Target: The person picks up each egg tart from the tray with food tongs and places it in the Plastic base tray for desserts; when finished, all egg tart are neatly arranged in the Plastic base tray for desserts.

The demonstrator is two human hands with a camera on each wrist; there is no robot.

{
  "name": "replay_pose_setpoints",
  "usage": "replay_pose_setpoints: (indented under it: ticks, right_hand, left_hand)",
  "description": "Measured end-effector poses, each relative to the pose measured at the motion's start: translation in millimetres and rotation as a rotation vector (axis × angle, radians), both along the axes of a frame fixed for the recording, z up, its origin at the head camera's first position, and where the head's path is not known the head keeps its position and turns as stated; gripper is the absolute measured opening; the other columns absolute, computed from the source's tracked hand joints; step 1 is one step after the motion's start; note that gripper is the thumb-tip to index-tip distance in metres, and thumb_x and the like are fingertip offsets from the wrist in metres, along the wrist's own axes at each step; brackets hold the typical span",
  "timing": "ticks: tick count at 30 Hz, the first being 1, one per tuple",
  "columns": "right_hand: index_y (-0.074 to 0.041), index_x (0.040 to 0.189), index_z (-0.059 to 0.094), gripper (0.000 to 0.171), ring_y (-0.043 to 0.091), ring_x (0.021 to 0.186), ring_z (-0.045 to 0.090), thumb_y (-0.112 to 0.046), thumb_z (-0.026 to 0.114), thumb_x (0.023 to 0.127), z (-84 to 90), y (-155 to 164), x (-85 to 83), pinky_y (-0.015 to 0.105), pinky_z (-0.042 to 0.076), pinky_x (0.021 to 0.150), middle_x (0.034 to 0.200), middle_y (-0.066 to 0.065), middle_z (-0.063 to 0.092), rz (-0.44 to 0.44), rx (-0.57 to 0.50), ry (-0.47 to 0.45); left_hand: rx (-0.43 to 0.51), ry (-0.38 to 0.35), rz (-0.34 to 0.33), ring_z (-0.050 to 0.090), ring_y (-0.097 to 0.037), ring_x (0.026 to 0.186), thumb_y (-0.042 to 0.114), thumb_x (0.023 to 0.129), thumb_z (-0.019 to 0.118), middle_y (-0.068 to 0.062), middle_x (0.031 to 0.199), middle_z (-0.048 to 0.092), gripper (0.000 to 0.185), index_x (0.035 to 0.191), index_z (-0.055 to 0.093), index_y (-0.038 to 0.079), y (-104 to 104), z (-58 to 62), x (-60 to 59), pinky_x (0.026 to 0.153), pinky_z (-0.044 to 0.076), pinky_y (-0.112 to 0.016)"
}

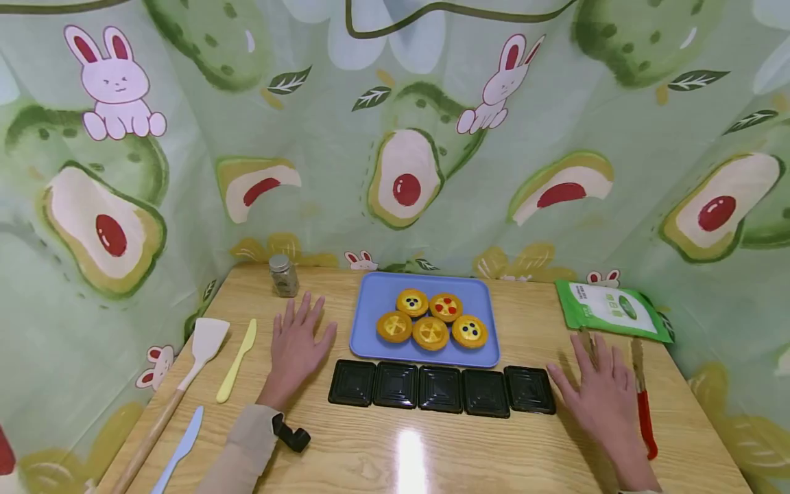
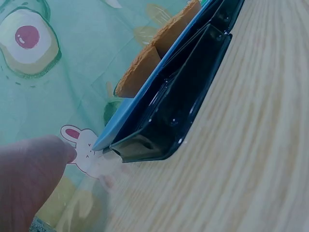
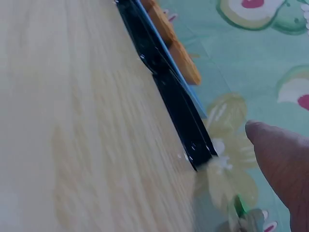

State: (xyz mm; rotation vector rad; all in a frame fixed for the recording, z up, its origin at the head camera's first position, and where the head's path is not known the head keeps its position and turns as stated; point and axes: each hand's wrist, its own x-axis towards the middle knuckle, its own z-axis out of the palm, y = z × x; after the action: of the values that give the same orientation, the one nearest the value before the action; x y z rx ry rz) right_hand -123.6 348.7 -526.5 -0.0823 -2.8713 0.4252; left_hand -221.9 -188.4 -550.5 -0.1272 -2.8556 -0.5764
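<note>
Blue tray (image 1: 370, 343) bearing five tarts (image 1: 432, 320), set mid-table just behind a row of five black containers (image 1: 441, 389). Left hand (image 1: 297, 348) and right hand (image 1: 601, 394) lie flat, fingers spread, holding nothing, flanking the row; red-handled tongs (image 1: 643, 405) lie just beside the right hand, seemingly within reach

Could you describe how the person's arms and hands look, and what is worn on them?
Both hands are bare, without gloves or rings visible. The left hand comes out of a beige long sleeve, with a small black device at the wrist. The right hand shows a bare wrist, with no sleeve in view.
</note>
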Motion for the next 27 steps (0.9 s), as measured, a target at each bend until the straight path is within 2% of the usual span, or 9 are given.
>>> replay_pose_setpoints:
  ticks: [5,12,14,18,21,23,27]
  right_hand:
    - [-0.018,0.169,0.019,0.085,0.056,0.155,-0.004,-0.062,0.050,0.104,1.5,16.6,4.4,0.081,0.007,0.111,0.172,0.026,0.001,-0.044,-0.033,-0.008]
    - [-0.011,0.168,0.014,0.091,0.060,0.151,0.001,-0.065,0.048,0.103,-0.7,38.5,7.1,0.080,0.014,0.106,0.169,0.031,0.001,-0.125,-0.018,-0.024]
    - [-0.008,0.168,0.011,0.095,0.061,0.150,0.001,-0.067,0.046,0.103,-2.6,43.3,7.3,0.080,0.014,0.105,0.167,0.034,0.000,-0.157,-0.024,-0.050]
    - [-0.003,0.166,-0.005,0.107,0.064,0.147,-0.001,-0.074,0.041,0.100,-6.5,50.5,5.5,0.081,0.010,0.110,0.163,0.041,-0.005,-0.240,-0.073,-0.169]
    - [0.003,0.163,-0.009,0.113,0.070,0.140,0.008,-0.076,0.039,0.099,-8.6,53.6,4.9,0.081,0.018,0.107,0.157,0.048,0.002,-0.299,-0.103,-0.242]
    - [0.009,0.161,-0.008,0.115,0.073,0.132,0.017,-0.076,0.040,0.099,-9.8,54.6,5.5,0.080,0.024,0.101,0.149,0.054,0.011,-0.328,-0.108,-0.255]
    - [0.021,0.149,0.006,0.114,0.074,0.110,0.034,-0.074,0.044,0.099,-10.0,52.6,6.7,0.076,0.036,0.087,0.117,0.058,0.031,-0.371,-0.096,-0.232]
  left_hand:
    - [-0.016,0.001,0.000,0.014,-0.043,0.159,0.061,0.106,0.045,-0.009,0.173,0.022,0.071,0.165,0.037,0.022,0.2,-1.3,-2.1,0.125,0.009,-0.066]
    - [-0.009,0.016,-0.006,0.017,-0.044,0.158,0.060,0.105,0.046,-0.011,0.172,0.025,0.070,0.164,0.039,0.022,1.4,-4.5,-3.2,0.125,0.009,-0.067]
    - [-0.009,0.018,-0.009,0.017,-0.044,0.158,0.060,0.106,0.045,-0.011,0.172,0.025,0.070,0.164,0.039,0.022,2.3,-5.9,-3.6,0.125,0.009,-0.066]
    - [-0.003,0.008,-0.025,0.016,-0.044,0.158,0.062,0.106,0.043,-0.010,0.172,0.025,0.070,0.165,0.038,0.023,4.5,-6.9,-4.9,0.126,0.008,-0.065]
    - [0.005,-0.001,-0.052,0.015,-0.043,0.159,0.063,0.106,0.042,-0.008,0.173,0.024,0.071,0.165,0.036,0.025,6.4,-6.9,-7.2,0.126,0.008,-0.064]
    - [0.006,-0.005,-0.073,0.015,-0.042,0.159,0.063,0.106,0.041,-0.007,0.173,0.023,0.071,0.166,0.034,0.026,7.9,-7.4,-9.9,0.126,0.008,-0.064]
    - [0.000,-0.012,-0.108,0.014,-0.041,0.160,0.063,0.106,0.041,-0.004,0.174,0.020,0.070,0.166,0.033,0.028,10.5,-10.8,-17.2,0.126,0.010,-0.063]
